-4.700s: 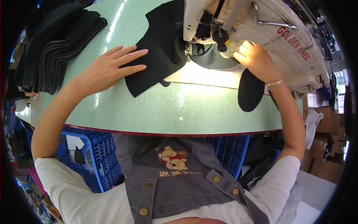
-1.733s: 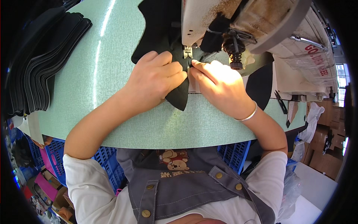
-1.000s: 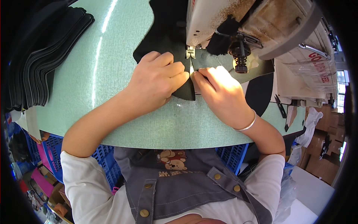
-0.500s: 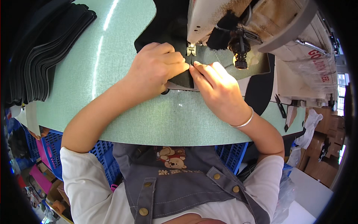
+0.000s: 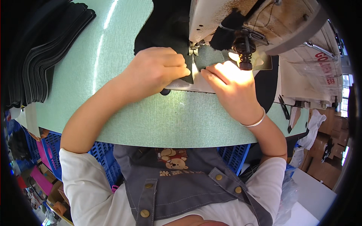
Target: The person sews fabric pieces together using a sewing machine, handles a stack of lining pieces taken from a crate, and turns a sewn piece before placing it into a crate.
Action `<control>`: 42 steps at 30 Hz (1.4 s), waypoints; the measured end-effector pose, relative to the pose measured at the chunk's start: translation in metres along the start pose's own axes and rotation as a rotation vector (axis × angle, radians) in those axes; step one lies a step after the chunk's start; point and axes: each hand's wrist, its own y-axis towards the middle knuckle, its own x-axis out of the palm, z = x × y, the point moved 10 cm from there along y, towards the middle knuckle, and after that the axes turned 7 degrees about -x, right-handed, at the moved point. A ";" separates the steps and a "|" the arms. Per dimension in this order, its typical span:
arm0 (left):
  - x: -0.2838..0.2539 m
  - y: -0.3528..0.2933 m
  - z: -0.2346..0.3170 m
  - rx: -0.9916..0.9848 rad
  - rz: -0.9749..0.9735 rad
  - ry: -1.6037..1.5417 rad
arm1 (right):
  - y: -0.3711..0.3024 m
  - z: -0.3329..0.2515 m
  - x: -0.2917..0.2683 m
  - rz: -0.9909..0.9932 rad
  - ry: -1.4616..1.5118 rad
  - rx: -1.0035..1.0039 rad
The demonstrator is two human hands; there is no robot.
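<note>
The presser foot of a sewing machine rests over black fabric. Just left of the foot, my left hand is closed, thumb and fingers pinching the near edge of that fabric. On the other side my right hand, with a silver bangle on its wrist, grips the edge of a second dark fabric piece. Between the fingertips of both hands a narrow wedge of the pale machine bed shows. Light from the machine falls on my right hand's knuckles. What lies under my fingers is hidden.
Stacked black fabric pieces lie at the left of the green tabletop. Black thread snips lie at the right. A black tension spring knob juts out above my right hand. Blue crates stand below the table edge.
My hands have moved apart, the right one further right. The fabric edges that met in front of the presser foot are spread, and a pale gap shows between them.
</note>
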 end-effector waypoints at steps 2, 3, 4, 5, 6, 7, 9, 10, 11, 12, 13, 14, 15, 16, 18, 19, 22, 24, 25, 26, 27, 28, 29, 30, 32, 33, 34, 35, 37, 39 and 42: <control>-0.002 0.002 -0.001 -0.019 0.005 -0.052 | 0.002 -0.004 0.000 0.007 0.016 -0.027; -0.003 0.003 -0.003 -0.041 0.010 -0.100 | 0.002 -0.004 0.003 0.007 0.016 -0.027; -0.002 0.004 -0.002 -0.040 0.010 -0.100 | 0.002 -0.007 0.003 0.067 -0.006 -0.048; -0.003 0.004 0.000 -0.018 0.028 -0.073 | 0.002 -0.008 0.001 0.127 -0.029 -0.069; -0.003 0.003 0.003 0.001 0.045 -0.046 | 0.004 -0.007 0.002 0.128 -0.027 -0.070; -0.003 0.003 0.003 0.001 0.043 -0.046 | 0.005 -0.006 0.003 0.128 -0.038 -0.070; -0.002 0.006 -0.005 -0.054 0.037 -0.022 | 0.007 -0.007 0.002 0.127 -0.048 -0.068; -0.001 0.006 -0.005 -0.053 0.036 -0.023 | 0.008 -0.005 0.006 0.075 -0.045 -0.040; 0.000 0.006 -0.008 -0.066 0.048 -0.036 | 0.009 -0.003 0.010 0.023 -0.042 -0.011; -0.001 0.007 -0.011 -0.077 0.061 -0.046 | 0.009 -0.003 0.011 0.026 -0.045 -0.010; 0.000 0.007 -0.011 -0.074 0.062 -0.044 | 0.009 -0.002 0.011 0.042 -0.061 -0.011; 0.000 0.008 -0.013 -0.080 0.064 -0.034 | 0.009 -0.001 0.011 0.059 -0.078 -0.012; 0.000 0.007 -0.014 -0.090 0.065 -0.027 | 0.010 0.000 0.006 0.059 -0.077 -0.012; -0.001 0.005 -0.013 -0.092 0.065 -0.028 | 0.009 0.006 -0.002 0.038 -0.144 0.024; -0.003 0.004 -0.011 -0.119 0.068 -0.014 | -0.002 0.023 -0.008 0.020 -0.207 0.057; -0.004 0.005 -0.010 -0.120 0.071 -0.012 | -0.010 0.036 -0.013 0.032 -0.320 0.037; -0.003 0.008 -0.009 -0.121 0.056 -0.065 | -0.027 0.069 -0.001 -0.140 -0.353 0.000; -0.002 0.007 -0.014 -0.125 0.045 -0.065 | -0.027 0.069 0.017 -0.318 -0.265 -0.017; -0.002 0.006 -0.014 -0.119 0.040 -0.065 | -0.011 0.047 0.001 -0.151 -0.178 -0.126; -0.001 0.005 -0.016 -0.144 0.032 -0.074 | -0.004 0.031 -0.016 0.017 -0.091 -0.232; 0.000 0.004 -0.018 -0.173 0.026 -0.084 | -0.005 0.035 -0.008 0.001 -0.029 -0.180; -0.001 0.004 -0.017 -0.171 0.023 -0.085 | -0.007 0.032 -0.005 0.001 -0.029 -0.176; -0.002 0.004 -0.016 -0.157 0.031 -0.081 | -0.010 0.027 -0.002 -0.021 -0.054 -0.189; -0.003 0.003 -0.015 -0.148 0.039 -0.075 | -0.011 0.023 0.002 -0.043 -0.076 -0.206; -0.003 0.003 -0.015 -0.142 0.047 -0.092 | -0.007 0.019 -0.001 -0.003 -0.005 -0.209; -0.004 0.003 -0.014 -0.129 0.058 -0.109 | -0.007 0.017 -0.001 -0.005 -0.006 -0.205; -0.005 0.004 -0.014 -0.132 0.058 -0.110 | -0.007 0.016 -0.001 -0.008 -0.007 -0.202; -0.004 0.004 -0.013 -0.138 0.043 -0.097 | -0.007 0.014 -0.001 -0.010 -0.005 -0.204; -0.002 0.006 -0.013 -0.142 0.029 -0.083 | -0.007 0.015 0.002 -0.027 -0.038 -0.185; -0.004 0.006 -0.014 -0.154 0.051 -0.060 | -0.007 0.015 0.003 -0.035 -0.051 -0.175; -0.004 0.007 -0.015 -0.145 0.061 -0.068 | -0.006 0.019 0.010 -0.085 -0.062 -0.122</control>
